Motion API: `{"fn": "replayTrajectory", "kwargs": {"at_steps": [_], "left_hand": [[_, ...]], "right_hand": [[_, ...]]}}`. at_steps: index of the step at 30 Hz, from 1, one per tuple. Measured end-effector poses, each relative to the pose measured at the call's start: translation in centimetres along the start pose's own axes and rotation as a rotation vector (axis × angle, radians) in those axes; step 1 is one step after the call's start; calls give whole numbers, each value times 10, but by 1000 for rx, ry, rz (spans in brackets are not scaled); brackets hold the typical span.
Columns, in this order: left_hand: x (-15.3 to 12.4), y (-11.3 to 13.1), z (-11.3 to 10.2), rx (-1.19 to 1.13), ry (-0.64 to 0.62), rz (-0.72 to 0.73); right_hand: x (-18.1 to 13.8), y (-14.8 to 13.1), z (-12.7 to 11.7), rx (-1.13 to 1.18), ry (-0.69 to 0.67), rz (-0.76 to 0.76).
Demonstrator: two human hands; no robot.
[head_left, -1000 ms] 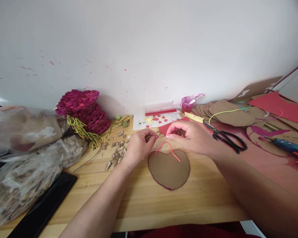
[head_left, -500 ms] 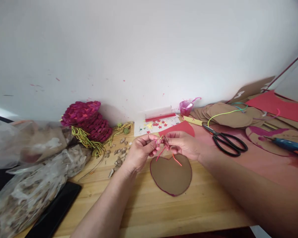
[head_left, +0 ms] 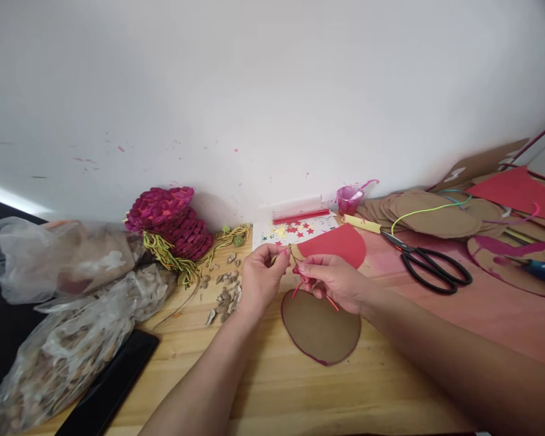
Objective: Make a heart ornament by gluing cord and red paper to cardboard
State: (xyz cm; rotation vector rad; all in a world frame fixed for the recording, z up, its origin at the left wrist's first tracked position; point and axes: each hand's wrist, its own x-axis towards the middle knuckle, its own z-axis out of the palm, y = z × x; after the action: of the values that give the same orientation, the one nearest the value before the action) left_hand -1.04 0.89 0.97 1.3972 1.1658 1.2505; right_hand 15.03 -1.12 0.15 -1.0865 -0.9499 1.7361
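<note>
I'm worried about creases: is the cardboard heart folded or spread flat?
Spread flat: the cardboard heart lies on the wooden table, no fold in its visible face; the right hand hides part of its top.

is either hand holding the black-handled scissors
No, the scissors lie on the pink-stained surface, apart from both the left hand and the right hand.

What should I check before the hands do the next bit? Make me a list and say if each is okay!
1. Thin cord between the left hand and right hand: ok.
2. Brown cardboard lying on the table: ok.
3. Black-handled scissors out of both hands: ok, off to the right.
4. Cord tied to the orange strand: cannot tell, the right hand hides that spot.
5. Small brown pieces not touching the left hand: cannot tell.
</note>
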Motion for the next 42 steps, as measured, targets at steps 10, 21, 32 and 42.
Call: {"fn": "replayTrajectory", "kwargs": {"at_steps": [10, 21, 32, 42], "left_hand": [[3, -2, -2, 239, 89, 59], [1, 2, -4, 456, 28, 134], [0, 2, -3, 383, 50, 131], [1, 1, -5, 476, 35, 172]], "right_hand": [[-12, -3, 2, -829, 194, -483], [-16, -15, -5, -1060, 188, -1014], [-16, -10, -2, -543, -20, -394], [-17, -16, -7, -980, 70, -823]]}}
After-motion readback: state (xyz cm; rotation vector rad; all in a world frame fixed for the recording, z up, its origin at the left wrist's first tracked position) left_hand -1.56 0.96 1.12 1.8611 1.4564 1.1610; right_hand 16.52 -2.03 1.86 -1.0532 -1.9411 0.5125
